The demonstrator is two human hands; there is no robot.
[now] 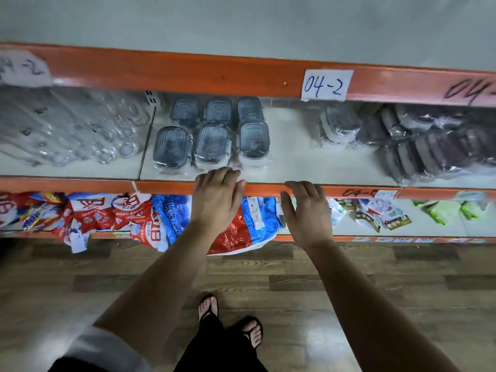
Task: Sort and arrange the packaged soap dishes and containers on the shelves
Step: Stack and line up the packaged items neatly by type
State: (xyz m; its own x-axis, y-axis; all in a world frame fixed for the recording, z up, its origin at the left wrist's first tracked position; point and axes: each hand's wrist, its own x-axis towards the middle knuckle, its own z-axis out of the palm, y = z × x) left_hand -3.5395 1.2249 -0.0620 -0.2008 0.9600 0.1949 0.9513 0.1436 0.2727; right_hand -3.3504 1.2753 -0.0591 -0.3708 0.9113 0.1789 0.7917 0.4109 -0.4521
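Six grey containers point(212, 142) stood in two rows near the front edge of the shelf point(295, 162). Both hands held nothing: the left hand point(217, 194) just before them, fingers loosely bent, the right hand point(306, 208) at the edge, fingers relaxed.

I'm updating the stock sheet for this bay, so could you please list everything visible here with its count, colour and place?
lidded containers: six, blue-grey, two rows of three, middle shelf centre
clear wrapped packs: heap, transparent, middle shelf left
pale wrapped containers: small stack, light grey, right of centre
dark wrapped containers: several, brownish, middle shelf far right
paper labels: at least three, white, on the orange beams
detergent bags: several, red, blue and white, lower shelf left
small packets: several, green and white, lower shelf right
feet: two, black sandals, on wood-look floor
left grip: bare, relaxed, at middle shelf's front edge
right grip: bare, relaxed, before the same edge
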